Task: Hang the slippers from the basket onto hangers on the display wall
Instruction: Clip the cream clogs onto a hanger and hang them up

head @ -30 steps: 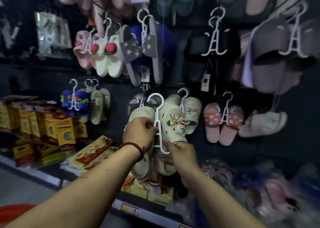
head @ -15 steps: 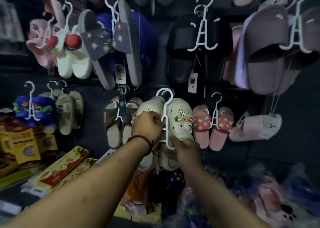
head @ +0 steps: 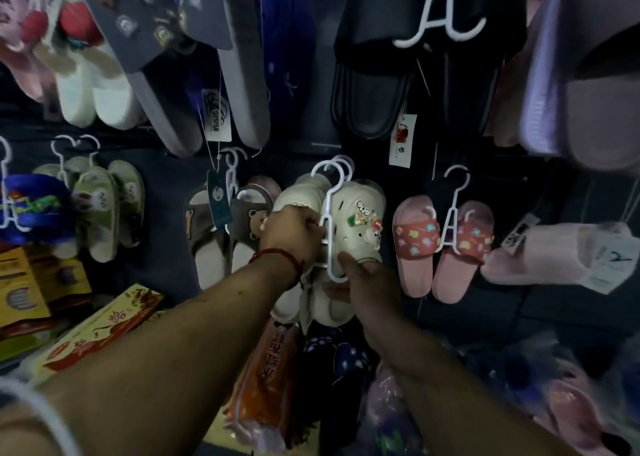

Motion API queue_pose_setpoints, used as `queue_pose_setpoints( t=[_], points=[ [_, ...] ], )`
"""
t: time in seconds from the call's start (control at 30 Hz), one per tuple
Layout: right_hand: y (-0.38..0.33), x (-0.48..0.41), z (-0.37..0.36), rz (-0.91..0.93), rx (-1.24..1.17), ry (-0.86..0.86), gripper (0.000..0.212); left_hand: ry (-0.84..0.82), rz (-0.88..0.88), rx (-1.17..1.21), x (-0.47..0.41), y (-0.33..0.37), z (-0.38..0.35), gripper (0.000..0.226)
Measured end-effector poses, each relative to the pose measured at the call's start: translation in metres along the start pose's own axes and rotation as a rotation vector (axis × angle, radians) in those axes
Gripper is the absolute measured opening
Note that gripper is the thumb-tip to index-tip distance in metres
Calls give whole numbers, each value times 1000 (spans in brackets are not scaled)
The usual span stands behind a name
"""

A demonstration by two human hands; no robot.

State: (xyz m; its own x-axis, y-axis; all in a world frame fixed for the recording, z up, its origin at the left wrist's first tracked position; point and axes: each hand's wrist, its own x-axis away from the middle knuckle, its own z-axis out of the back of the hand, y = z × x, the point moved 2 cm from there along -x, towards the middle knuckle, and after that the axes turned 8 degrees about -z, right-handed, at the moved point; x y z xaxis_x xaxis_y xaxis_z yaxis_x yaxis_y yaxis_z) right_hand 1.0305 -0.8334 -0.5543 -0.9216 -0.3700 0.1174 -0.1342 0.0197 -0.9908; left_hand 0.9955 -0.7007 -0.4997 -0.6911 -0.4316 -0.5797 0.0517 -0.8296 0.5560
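A pair of cream clog slippers with small charms sits on a white plastic hanger, held up against the dark display wall. My left hand, with a red string at the wrist, grips the hanger's stem and the left clog. My right hand holds the hanger's lower right arm and the right clog from below. The hanger's hook is at the level of another white hook just behind it; whether it hangs on the wall peg cannot be told. No basket is in view.
Hung pairs crowd both sides: brown bear slippers on the left, pink flowered slides on the right, black slides and grey slides above. Boxed goods and bagged slippers lie on the shelf below.
The view has moved closer to the wall and to the right. Both hands keep hold of the hanger with the cream clogs, which now sits between the bear slippers and the pink slides.
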Motion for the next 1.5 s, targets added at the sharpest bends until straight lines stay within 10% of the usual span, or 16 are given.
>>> queue_pose_setpoints(
  t=[0.57,0.73,1.0,1.17,1.5],
  points=[
    [42,-85,-1,82,13,162,83,-191,-149,-90,0,2,-5,34],
    [4,-4,20,-87,-10,129,28,-222,-202,-106,23,4,-5,11],
    [4,-9,52,110,108,368,55,-13,-24,-153,41,-17,10,53],
    [-2,-31,55,75,116,105,77,-85,248,193,22,-62,0,102],
    [-2,-71,25,171,199,158,101,-84,267,411,-24,-107,-40,102]
  ],
)
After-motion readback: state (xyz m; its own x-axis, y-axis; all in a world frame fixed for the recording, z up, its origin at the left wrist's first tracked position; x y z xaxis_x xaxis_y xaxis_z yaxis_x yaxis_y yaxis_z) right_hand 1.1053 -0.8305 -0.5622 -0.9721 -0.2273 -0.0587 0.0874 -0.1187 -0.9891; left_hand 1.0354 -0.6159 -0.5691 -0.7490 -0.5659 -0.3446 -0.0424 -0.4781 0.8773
